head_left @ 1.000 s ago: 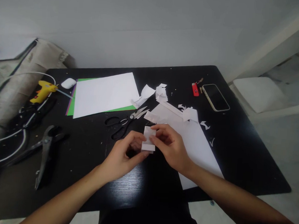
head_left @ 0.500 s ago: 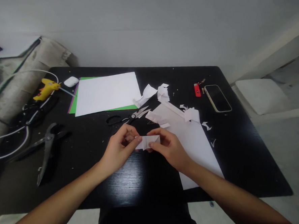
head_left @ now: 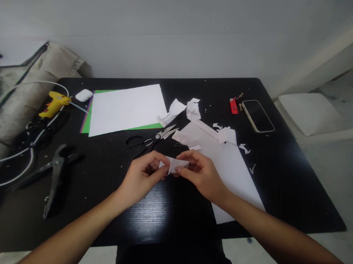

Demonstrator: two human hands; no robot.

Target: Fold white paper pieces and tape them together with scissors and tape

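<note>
A small folded piece of white paper (head_left: 173, 165) is held between my two hands, above the front part of the black table. My left hand (head_left: 146, 170) pinches its left end between thumb and fingers. The right end is gripped by my right hand (head_left: 199, 174), thumb on the near face and fingers behind. A raised crease stands near the middle of the piece. Just beyond my hands lie black-handled scissors (head_left: 147, 141) with the blades partly apart. A large white sheet (head_left: 222, 166) runs under my right forearm, with folded paper pieces (head_left: 227, 135) and scraps on it.
White and green sheets (head_left: 127, 109) are stacked at the back left. A yellow glue gun (head_left: 55, 104), a white earbud case (head_left: 84, 95), cables and pliers (head_left: 56, 172) lie on the left. Toward the back right are a red lighter (head_left: 233, 106) and a phone (head_left: 258, 116).
The folded paper has bent and tilted between my fingers, its face now looking narrower. My left fingers have shifted over its top edge. The things on the table have stayed put.
</note>
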